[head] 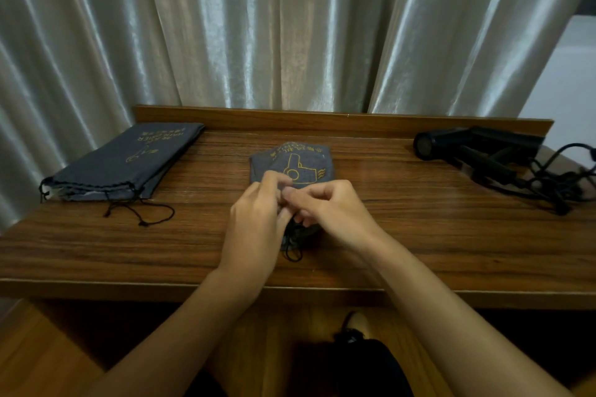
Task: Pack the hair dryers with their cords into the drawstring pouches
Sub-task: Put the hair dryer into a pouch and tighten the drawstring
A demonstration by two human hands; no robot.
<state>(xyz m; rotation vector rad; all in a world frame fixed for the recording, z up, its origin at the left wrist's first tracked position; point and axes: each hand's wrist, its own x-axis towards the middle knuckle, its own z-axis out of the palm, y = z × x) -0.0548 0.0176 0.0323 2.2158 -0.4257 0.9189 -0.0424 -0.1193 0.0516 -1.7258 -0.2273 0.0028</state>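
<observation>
Step in hand, judged: closing of a filled pouch (292, 164) at table centre. Bulging, grey, yellow dryer print facing up, mouth toward the near edge and gathered under the hands. Contents not visible; presumably one dryer inside.

Left hand (254, 222): fingers curled, fingertips meeting the right hand over the pouch mouth, apparently pinching the black drawstring (293, 255). Exact grip hidden by the knuckles. Right hand (325, 209): thumb and forefinger pinched together at the same spot, other fingers curled beneath. Both forearms reaching in from the near edge, wrists low over the wooden table (387, 235).

Loose loop of cord hanging below the hands.

Remaining: stack of flat empty pouches (129, 161) at far left, strings trailing; black hair dryers (474, 147) at far right, touching a tangled cord pile (554, 184).

Next move, judged: draw string tight or knot, set pouch aside, then reach well right for a dryer. Cord untangling needed first.
</observation>
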